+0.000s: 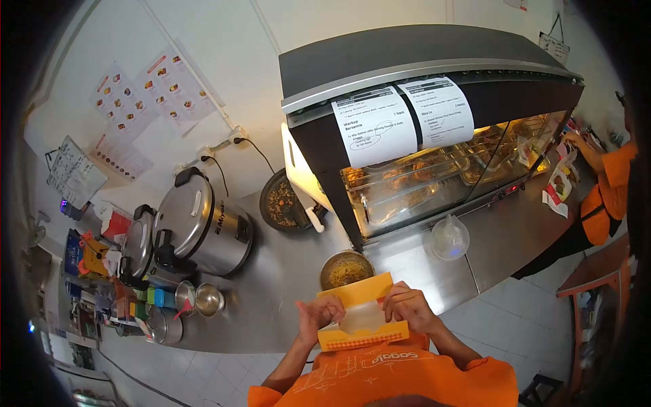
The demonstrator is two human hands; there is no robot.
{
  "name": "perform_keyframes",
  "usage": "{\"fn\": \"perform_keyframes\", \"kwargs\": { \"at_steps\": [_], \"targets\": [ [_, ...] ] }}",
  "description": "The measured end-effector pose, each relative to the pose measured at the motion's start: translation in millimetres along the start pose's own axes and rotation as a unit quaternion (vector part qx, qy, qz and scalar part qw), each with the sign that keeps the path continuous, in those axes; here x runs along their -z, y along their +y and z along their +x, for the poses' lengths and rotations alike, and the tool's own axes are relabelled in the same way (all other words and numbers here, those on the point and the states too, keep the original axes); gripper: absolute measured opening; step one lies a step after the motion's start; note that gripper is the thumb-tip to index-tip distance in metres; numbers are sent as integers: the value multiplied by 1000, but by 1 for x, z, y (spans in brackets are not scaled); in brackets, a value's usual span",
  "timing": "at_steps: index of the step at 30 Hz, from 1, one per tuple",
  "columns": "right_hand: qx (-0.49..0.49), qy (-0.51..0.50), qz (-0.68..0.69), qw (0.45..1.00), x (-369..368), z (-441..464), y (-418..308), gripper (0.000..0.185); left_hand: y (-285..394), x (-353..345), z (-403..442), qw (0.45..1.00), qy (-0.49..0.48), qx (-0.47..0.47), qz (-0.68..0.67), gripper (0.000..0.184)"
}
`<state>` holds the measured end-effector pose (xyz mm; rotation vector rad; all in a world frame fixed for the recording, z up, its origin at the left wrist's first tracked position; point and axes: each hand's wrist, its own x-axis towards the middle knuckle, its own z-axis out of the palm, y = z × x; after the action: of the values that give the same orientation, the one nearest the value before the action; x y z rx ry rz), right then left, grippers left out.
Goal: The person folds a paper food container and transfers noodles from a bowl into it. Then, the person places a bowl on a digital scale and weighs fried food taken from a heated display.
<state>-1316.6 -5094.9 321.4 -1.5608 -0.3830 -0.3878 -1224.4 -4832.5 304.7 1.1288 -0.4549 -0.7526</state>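
A yellow-orange paper food box (363,337) with a checkered front edge is held in front of my chest, its top open and its pale inside showing. My left hand (321,316) grips the box at its left end, fingers curled at the opening. On the opposite end, my right hand (409,307) has its fingers bent over the edge near the raised flap. Just beyond the box a round pan (346,269) with brownish food stands on the steel counter (285,285). No food can be made out in the box.
A heated glass display case (420,197) with trays of food stands ahead, two paper order slips (376,127) hanging on it. A clear plastic bowl (450,239) is beside it. Leftward are a dark pan (281,200), a large rice cooker (203,224) and metal bowls (209,299). A co-worker (600,197) stands far right.
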Motion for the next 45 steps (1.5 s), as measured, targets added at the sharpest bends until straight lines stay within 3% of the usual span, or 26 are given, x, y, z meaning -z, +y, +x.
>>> {"fn": "perform_keyframes", "kwargs": {
  "at_steps": [1,4,8,10,13,14,16,19,22,28,32,36,38,40,42,45],
  "targets": [
    [28,9,-7,1000,-2,2,-4,42,6,-3,-1,999,13,1,31,113],
    [13,89,93,992,-6,2,-7,46,32,1,-6,987,-81,-1,137,111],
    [-8,175,125,977,-2,-4,12,73,20,-3,-5,967,78,-133,201,107],
    [4,199,108,974,-1,0,14,74,25,-15,4,943,124,-207,230,104],
    [56,241,146,958,-2,5,28,77,21,-26,7,936,177,-263,156,99],
    [76,261,169,947,-3,4,33,78,28,-28,10,911,177,-329,172,98],
    [158,201,65,965,7,30,-7,81,55,-36,20,854,156,-447,217,95],
    [223,154,29,962,17,43,-41,85,91,-53,22,762,123,-573,275,91],
    [321,143,16,936,19,59,-59,86,106,-60,24,695,92,-655,283,87],
    [430,153,68,887,12,73,-70,87,107,-76,25,610,154,-743,227,83],
    [320,1,-20,947,26,84,-84,97,119,-75,16,682,59,-670,287,83],
    [85,4,-148,985,16,76,-93,117,118,-71,16,710,-10,-619,336,83],
    [-9,-65,-140,988,20,77,-93,120,116,-71,13,725,-40,-589,355,83],
    [-48,-185,-127,973,43,83,-88,111,111,-75,8,738,-59,-560,371,83],
    [1,-285,-183,941,61,85,-64,94,110,-76,8,744,-111,-543,373,84],
    [2,-318,-329,889,56,90,-55,73,110,-79,7,754,-164,-528,354,84]
  ]
}}
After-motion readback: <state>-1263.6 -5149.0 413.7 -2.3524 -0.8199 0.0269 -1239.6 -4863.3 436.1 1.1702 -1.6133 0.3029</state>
